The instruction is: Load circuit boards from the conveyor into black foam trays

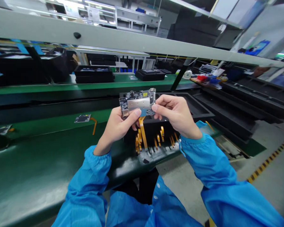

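Note:
Both hands hold up a small circuit board [137,101] with a silver metal shield, above the green bench's front edge. My left hand [119,125] pinches its lower left side, thumb on the shield. My right hand [175,113] grips its right edge with thumb and fingers. An orange flex cable [142,132] hangs down from the board. Below it several more orange flex cables [161,136] stick out of a black tray [180,105].
Another circuit board with an orange cable [83,118] lies on the green bench [38,164] to the left. Black trays [94,73] sit on the far conveyor. Stacked black trays [246,101] stand at the right, beside a grey floor with yellow-black tape [266,164].

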`<state>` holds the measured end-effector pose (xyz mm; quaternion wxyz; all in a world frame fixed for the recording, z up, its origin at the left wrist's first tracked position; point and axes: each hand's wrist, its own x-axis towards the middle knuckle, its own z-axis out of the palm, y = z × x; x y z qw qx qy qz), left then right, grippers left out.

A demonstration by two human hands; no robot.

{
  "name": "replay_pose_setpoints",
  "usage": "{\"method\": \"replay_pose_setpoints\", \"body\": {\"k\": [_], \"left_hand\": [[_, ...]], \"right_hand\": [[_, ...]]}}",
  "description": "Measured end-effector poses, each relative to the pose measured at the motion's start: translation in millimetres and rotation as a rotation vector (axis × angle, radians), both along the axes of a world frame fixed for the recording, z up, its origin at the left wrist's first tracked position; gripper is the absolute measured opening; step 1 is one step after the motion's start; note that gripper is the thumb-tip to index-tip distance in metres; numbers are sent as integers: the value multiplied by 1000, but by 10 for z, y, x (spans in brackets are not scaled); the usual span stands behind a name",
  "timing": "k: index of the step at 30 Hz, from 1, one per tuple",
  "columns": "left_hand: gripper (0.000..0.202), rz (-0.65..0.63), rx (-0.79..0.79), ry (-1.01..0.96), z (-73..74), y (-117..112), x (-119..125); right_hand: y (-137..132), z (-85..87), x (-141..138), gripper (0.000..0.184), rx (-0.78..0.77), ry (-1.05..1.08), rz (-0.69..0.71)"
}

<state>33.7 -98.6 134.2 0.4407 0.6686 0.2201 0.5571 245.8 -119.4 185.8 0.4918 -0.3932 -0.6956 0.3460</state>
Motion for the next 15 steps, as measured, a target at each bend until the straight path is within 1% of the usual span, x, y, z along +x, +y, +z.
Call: {"method": "replay_pose_setpoints", "body": {"k": [3, 6, 8, 10, 12, 13, 15], "left_hand": [[50, 33, 47, 31, -11, 13, 34], [47, 44, 74, 84, -63, 37, 90], [46, 13, 76, 133, -102, 49, 116], [42, -24, 81, 190, -118, 57, 93], [40, -12, 103, 222, -99, 83, -4], [40, 31, 113, 222, -81, 112, -84], [37, 196, 121, 175, -52, 230, -302]], "right_hand": [[25, -69, 67, 56, -42, 10, 62], [34, -139, 119, 56, -93, 21, 103], [38, -178, 171, 56, -103, 29, 67], [67, -201, 308, 55, -102, 52, 5], [148, -195, 599, 52, -102, 95, -80], [213, -181, 810, 51, -104, 112, -131], [385, -130, 1330, 45, -100, 124, -265]]}}
